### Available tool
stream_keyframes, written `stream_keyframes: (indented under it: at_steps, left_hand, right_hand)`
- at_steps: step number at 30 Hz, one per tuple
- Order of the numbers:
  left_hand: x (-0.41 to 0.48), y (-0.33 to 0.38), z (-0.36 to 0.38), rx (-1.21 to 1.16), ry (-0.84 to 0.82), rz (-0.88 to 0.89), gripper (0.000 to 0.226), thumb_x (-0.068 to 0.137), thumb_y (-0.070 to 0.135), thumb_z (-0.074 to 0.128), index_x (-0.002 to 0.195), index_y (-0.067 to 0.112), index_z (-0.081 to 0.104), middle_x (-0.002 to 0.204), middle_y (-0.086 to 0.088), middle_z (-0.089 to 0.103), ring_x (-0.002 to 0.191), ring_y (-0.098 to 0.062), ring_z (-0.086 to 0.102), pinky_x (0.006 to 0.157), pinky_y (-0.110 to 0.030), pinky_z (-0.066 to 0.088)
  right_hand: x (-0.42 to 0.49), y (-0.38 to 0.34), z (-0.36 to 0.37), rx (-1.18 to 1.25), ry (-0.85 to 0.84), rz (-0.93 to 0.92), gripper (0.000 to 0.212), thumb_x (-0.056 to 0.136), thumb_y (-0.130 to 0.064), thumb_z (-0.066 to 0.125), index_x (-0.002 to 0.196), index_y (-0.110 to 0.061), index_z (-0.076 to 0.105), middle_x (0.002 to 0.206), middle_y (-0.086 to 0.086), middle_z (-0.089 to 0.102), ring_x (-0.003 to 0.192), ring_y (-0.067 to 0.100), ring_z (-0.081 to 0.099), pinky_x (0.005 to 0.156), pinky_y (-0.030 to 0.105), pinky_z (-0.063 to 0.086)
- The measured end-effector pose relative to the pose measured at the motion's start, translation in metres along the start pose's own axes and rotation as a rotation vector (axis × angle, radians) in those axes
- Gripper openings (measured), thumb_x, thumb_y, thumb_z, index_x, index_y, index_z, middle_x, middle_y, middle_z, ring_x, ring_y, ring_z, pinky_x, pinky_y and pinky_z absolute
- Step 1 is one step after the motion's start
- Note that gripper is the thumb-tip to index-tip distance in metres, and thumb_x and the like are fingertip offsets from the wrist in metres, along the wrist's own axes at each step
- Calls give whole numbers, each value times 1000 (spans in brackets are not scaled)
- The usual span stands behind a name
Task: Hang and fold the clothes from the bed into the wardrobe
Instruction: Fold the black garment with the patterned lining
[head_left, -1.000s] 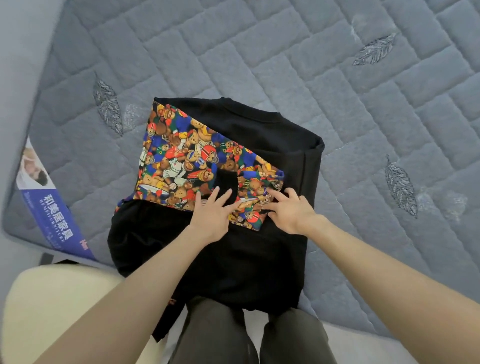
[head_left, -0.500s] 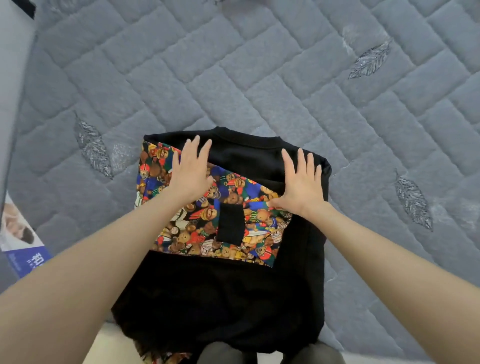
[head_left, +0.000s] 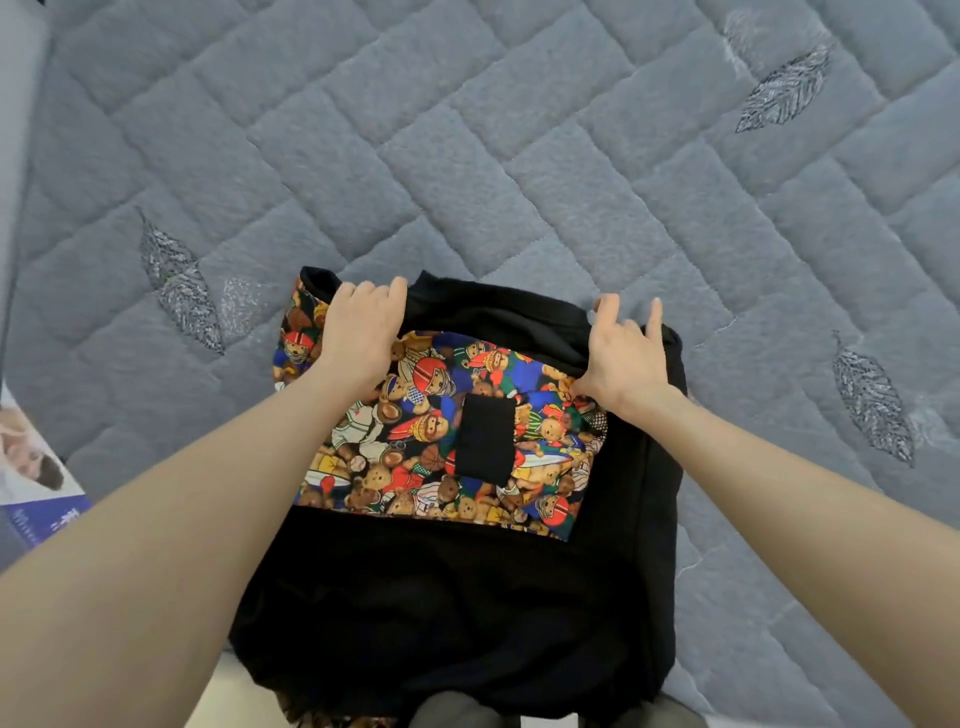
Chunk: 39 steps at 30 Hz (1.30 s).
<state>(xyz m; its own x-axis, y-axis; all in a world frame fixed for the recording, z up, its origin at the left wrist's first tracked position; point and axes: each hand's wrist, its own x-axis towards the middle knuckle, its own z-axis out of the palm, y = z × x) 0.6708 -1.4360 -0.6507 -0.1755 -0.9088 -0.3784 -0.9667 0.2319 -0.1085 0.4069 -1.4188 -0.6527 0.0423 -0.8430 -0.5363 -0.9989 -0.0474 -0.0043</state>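
bed (head_left: 467, 156) holds folded black bear-print sweatshirt (head_left: 415, 597)

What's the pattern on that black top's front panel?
The panel shows colourful teddy bears in sports gear; head view.

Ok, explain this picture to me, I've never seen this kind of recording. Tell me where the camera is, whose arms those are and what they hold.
No machine here: a person wears a camera on the head, looking down, so this single view shows their own bare arms. A black sweatshirt with a teddy-bear print panel lies partly folded on a grey quilted mattress. The left hand and the right hand each grip its far edge, either side of the collar. A blue printed label shows at the mattress's left edge.
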Motion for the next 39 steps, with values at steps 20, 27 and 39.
stream_keyframes:
  at_steps: [20,27,39]
  left_hand:
    - [-242,-2,12,-4,189,95,78,62,-10,72,135,10,53,59,-6,59,53,-28,55,51,-34,38]
    - [-310,15,50,-15,-54,57,87,73,-3,65,149,24,32,54,3,41,45,-13,36,42,-27,26]
    - [-326,28,75,-226,-508,150,53,96,45,48,144,30,35,126,1,53,115,-17,51,82,-29,43]
  right_hand:
    - [-189,2,25,-176,121,-384,27,83,-8,52,92,-19,29,87,0,61,71,28,61,45,31,11]
    - [-244,-8,70,-153,-42,-325,39,84,-12,55,119,-15,38,82,-2,46,62,23,43,45,28,17]
    - [-289,-12,113,9,-607,-91,44,89,-59,51,119,-28,56,117,0,59,115,23,52,89,36,44]
